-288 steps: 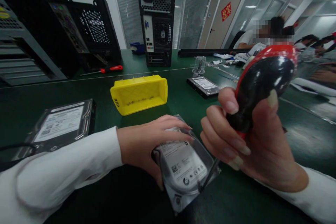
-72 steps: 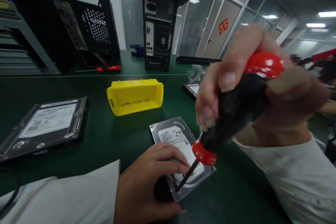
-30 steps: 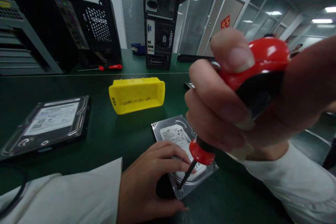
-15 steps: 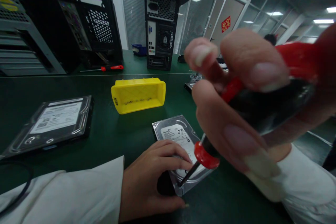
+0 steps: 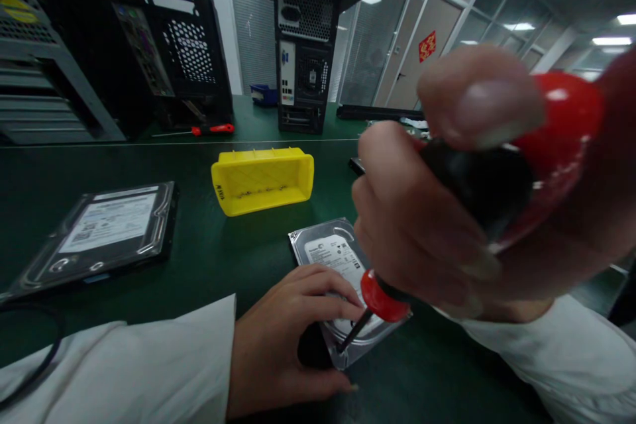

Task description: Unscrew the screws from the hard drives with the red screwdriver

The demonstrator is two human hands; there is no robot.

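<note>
A silver hard drive with a white label lies on the green table in front of me. My left hand is closed around its near left side, fingers over the label and thumb at the near edge. Close to the camera, my right hand wraps round the handle of a red and black screwdriver. The screwdriver slants down to the left, and its tip meets the drive's near corner. Whether a screw sits under the tip, I cannot make out.
Behind the drive stands a yellow bin with small dark bits inside. Another hard drive lies at left. A second screwdriver rests near a black computer case. Another computer tower stands at the back.
My right hand has turned on the screwdriver handle, its fingers curling in more. The tip stays at the same corner. My left hand and the drive have not moved.
</note>
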